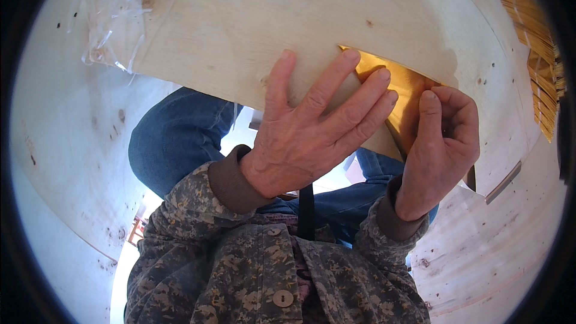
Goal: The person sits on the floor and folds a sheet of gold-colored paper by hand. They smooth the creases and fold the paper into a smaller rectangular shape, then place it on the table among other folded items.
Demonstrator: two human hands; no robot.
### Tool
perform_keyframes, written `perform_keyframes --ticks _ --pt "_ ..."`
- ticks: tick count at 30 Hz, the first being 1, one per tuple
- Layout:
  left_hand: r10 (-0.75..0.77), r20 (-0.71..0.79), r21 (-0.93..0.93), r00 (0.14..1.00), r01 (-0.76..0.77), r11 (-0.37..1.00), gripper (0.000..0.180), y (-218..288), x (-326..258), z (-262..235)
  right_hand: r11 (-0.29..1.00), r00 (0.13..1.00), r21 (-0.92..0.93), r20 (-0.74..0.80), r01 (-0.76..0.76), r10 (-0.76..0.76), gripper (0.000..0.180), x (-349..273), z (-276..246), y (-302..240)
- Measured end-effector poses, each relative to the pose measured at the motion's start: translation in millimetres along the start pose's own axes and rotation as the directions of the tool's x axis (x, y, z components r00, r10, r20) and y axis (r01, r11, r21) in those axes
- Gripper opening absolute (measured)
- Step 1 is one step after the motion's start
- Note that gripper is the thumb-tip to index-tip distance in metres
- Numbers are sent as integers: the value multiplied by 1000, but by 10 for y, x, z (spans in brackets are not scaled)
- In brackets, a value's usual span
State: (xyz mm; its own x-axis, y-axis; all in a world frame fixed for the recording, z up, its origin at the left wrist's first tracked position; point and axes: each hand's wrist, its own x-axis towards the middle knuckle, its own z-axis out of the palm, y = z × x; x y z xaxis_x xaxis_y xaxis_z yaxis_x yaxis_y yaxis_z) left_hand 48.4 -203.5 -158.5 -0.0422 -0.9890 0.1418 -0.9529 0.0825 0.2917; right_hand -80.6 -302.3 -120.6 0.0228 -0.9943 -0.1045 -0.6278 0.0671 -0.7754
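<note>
A shiny gold sheet, folded or cut to a slanting edge, lies on the pale plywood board in front of me. My left hand rests flat with its fingers spread, the fingertips on the gold sheet and the thumb over bare wood. At the sheet's right end, my right hand has its thumb and index finger pinched together on the edge. The other fingers of that hand are curled in, and part of the sheet is hidden behind both hands.
Crumpled transparent plastic film lies at the board's far left. A bundle of gold strips sits at the far right. A short flat strip lies by the board's right corner. My jeans-clad knees are under the near edge.
</note>
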Motion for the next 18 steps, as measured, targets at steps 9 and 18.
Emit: perform_keyframes --ticks 9,18 --pt "11 25 7 1000 -12 1000 57 -11 18 -37 995 997 73 9 -72 71 3 -1 -7 -30" --pt "-12 26 6 1000 12 1000 55 13 12 -30 996 999 76 15 -48 47 5 12 -17 -26"
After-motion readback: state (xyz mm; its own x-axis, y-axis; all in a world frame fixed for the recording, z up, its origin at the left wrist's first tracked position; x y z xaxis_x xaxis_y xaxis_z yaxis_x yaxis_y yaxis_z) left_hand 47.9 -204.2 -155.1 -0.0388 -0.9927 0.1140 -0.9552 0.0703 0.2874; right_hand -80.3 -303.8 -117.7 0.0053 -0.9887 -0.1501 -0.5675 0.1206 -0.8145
